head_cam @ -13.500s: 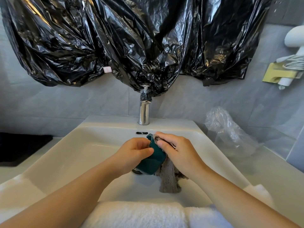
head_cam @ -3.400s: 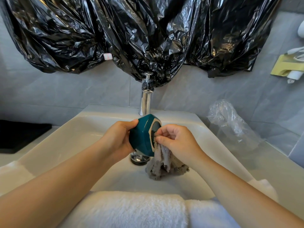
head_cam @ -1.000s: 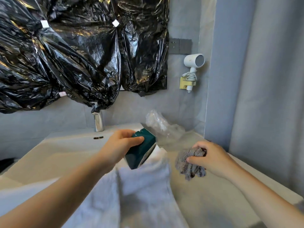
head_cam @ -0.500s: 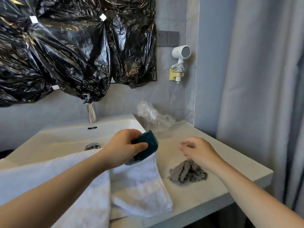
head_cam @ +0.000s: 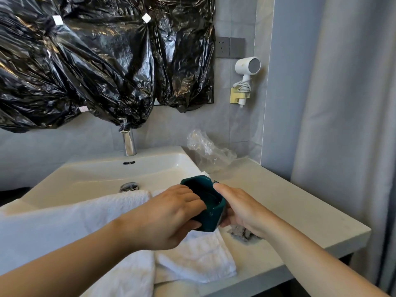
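Both hands hold the teal cup (head_cam: pixel 211 213), mouth up & tilted toward the camera, just above the white towel (head_cam: pixel 192 258) draped over the sink's (head_cam: pixel 107 172) front-right corner. L hand (head_cam: pixel 169 217) fingers curl round its left wall; R hand (head_cam: pixel 240 209) fingers wrap its right side, thumb along the rim. 1 grey cloth (head_cam: pixel 241 233) lies bunched near the table's (head_cam: pixel 289 200) front edge, partly hidden under the R wrist; a clear plastic bag (head_cam: pixel 205 151) sits at the back edge.
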Action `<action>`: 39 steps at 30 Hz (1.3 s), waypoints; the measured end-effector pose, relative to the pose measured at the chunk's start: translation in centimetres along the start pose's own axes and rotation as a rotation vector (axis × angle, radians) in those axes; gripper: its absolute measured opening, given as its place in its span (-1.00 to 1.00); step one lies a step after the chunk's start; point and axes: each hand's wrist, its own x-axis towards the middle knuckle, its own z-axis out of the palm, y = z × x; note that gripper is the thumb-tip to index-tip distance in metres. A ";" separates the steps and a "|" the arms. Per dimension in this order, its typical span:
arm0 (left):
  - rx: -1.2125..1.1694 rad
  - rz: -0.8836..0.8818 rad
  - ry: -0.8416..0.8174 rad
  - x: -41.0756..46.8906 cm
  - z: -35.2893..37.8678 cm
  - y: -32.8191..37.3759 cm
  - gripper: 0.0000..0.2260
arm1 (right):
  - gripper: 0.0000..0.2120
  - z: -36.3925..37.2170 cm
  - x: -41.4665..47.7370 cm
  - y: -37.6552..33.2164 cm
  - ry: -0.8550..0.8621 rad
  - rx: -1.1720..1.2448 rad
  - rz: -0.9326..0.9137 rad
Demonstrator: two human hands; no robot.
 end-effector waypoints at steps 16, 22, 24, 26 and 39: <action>-1.438 -1.244 0.075 -2.2 -2.4 -4.2 -0.55 | -0.66 1.6 4.5 -3.1 -0.079 0.092 0.160; -1.481 -1.236 0.168 -3.1 -3.1 -6.1 -0.67 | -0.57 3.5 6.8 -4.7 -0.134 0.027 0.138; -1.481 -1.244 0.224 -3.6 -3.2 -6.5 -0.70 | -0.55 4.1 7.2 -5.4 -0.161 0.012 0.124; -1.475 -1.261 0.290 -4.3 -3.2 -6.9 -0.73 | -0.53 4.6 7.6 -6.2 -0.177 0.016 0.102; -1.200 -1.536 0.737 -17.3 -6.8 -15.1 -0.83 | -0.88 13.8 12.4 -7.8 -0.155 -0.619 -0.323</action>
